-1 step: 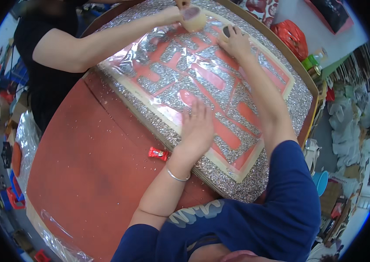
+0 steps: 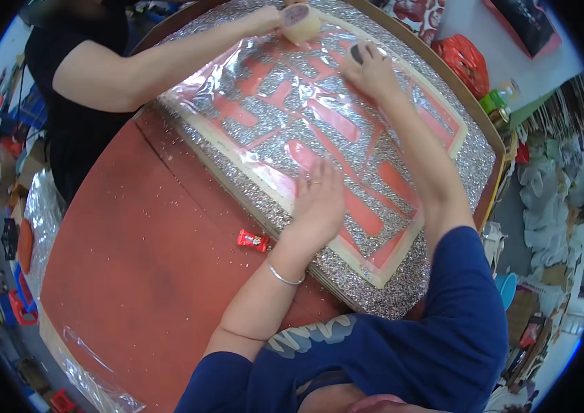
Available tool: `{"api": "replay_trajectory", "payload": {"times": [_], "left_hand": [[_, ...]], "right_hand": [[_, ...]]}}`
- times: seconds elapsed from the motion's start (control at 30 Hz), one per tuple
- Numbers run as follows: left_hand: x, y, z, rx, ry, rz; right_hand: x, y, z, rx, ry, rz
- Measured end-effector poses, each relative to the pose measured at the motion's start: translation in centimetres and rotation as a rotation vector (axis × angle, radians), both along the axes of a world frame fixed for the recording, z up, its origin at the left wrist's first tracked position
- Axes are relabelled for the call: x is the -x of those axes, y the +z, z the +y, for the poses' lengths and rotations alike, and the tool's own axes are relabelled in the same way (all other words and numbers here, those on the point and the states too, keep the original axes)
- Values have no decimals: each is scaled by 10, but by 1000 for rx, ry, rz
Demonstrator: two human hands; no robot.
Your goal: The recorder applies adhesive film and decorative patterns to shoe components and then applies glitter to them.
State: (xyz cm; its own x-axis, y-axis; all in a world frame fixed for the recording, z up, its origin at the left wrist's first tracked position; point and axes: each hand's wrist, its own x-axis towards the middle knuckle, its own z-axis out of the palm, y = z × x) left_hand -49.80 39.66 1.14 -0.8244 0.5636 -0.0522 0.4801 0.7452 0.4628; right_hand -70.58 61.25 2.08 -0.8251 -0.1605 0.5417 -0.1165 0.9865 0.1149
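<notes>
A patterned panel of pink and silver glitter shapes with a pale border lies under clear plastic film (image 2: 333, 120). It rests on a thick bed of silver glitter (image 2: 392, 296). My left hand (image 2: 321, 203) is spread flat on the film near the panel's near edge, with nothing in it. Toward the far side, my right hand (image 2: 374, 72) curls around a roll of tape (image 2: 357, 55) with a dark centre, pressed to the film. Left of it, a co-worker's hand (image 2: 271, 19) holds a larger yellowish tape roll (image 2: 302, 29) against the film.
A red tabletop (image 2: 140, 275) sprinkled with glitter flecks extends at left. A small red wrapped packet (image 2: 253, 241) lies beside the bed's edge. A raised brown rim (image 2: 471, 113) borders the far right side. Beyond it sit a red plastic bag (image 2: 463, 60) and a green container (image 2: 492, 101).
The co-worker's tape roll has shifted slightly left across the film. Both my hands stay at nearly the same places on the panel; the whole view has moved a little.
</notes>
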Motion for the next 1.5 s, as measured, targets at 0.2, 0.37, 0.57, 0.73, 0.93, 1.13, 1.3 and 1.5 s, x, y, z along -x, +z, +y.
{"api": "replay_trajectory", "payload": {"times": [0.2,0.37,0.57,0.73,0.93,1.13,1.3,1.5], "left_hand": [[-16,-6,13,90,-232,8],[-26,-2,3,-64,-169,-41],[-19,3,11,-75,-248,-62],[-16,0,9,-174,-74,-74],[-12,6,4,-92,-120,-99],[-5,15,0,77,-311,-150],[-8,19,8,53,-354,-163],[-11,11,8,67,-346,-176]], "right_hand": [[-126,16,-137,142,782,-74],[-74,0,-129,95,525,-105],[-9,-17,31,1,-134,-85],[-106,-8,103,4,-193,-119],[-296,27,-5,201,457,-331],[-248,28,64,82,-33,-322],[-154,3,155,122,-445,-173],[-48,-18,73,160,-349,-201]]}}
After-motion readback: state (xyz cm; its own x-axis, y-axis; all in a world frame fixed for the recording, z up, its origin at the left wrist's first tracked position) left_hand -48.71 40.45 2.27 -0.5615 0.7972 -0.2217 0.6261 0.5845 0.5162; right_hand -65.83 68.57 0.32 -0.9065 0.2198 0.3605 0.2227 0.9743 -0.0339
